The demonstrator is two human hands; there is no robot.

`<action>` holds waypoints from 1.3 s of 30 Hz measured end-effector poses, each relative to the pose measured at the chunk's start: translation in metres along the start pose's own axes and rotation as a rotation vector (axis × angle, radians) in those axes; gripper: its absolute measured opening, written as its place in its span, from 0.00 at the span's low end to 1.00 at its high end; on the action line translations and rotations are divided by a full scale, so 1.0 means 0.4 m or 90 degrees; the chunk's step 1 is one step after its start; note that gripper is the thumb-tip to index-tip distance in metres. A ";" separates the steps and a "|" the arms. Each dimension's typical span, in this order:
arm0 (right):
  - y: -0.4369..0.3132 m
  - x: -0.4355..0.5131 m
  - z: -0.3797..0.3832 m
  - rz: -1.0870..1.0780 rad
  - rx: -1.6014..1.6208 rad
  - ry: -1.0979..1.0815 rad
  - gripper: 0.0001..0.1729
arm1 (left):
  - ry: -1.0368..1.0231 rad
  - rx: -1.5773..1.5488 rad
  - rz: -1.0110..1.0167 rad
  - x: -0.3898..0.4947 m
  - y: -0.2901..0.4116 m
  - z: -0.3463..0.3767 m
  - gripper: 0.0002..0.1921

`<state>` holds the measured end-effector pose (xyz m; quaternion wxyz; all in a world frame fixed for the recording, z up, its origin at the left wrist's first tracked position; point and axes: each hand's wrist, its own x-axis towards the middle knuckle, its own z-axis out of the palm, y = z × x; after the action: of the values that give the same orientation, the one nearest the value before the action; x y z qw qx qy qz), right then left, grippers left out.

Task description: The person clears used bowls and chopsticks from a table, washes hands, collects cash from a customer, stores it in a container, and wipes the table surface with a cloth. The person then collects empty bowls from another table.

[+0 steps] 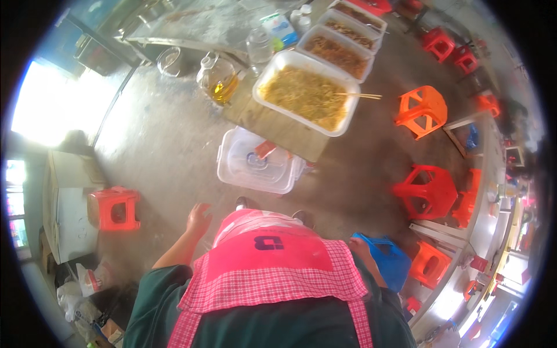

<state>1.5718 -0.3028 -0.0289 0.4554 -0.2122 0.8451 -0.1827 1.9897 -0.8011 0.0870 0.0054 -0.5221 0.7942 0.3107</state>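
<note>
My left hand (199,219) hangs in the air at my left side, its fingers somewhat apart and nothing in them. At my right side, my right hand (359,246) grips the edge of a blue plastic stool (389,263), partly hidden by my forearm. Before me, a large white plastic tub (350,117) of shredded yellowish food (304,93) rests on a wooden board (278,135). Wooden chopsticks (367,96) stick out over the tub's right rim. A lidded clear plastic box (256,172) sits below the board's near edge, with a red packet (265,149) on top.
Behind the tub stand several food containers (337,50). A jug of yellow oil (219,82) and a clear jar (260,45) are to their left. Orange (422,112) and red stools (428,191) line the right side. Another red stool (115,209) stands left by a white cabinet (74,204).
</note>
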 end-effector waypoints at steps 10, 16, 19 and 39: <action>-0.543 0.199 0.189 0.117 0.305 -0.010 0.28 | -0.084 0.001 -0.070 0.472 -0.090 0.126 0.35; -0.802 0.472 0.267 0.219 0.302 0.120 0.41 | -0.192 -0.207 -0.220 0.644 -0.143 0.240 0.39; -0.845 0.536 0.308 0.264 0.234 0.104 0.46 | -0.251 -0.217 -0.251 0.638 -0.173 0.268 0.32; -0.687 0.448 0.305 0.006 0.318 0.170 0.15 | -0.209 -0.558 -0.359 0.172 -0.400 0.393 0.22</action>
<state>1.6393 -0.6426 -0.0780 0.3790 -0.0632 0.8273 -0.4098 2.0420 -0.8212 -0.1409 -0.0055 -0.6127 0.4080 0.6768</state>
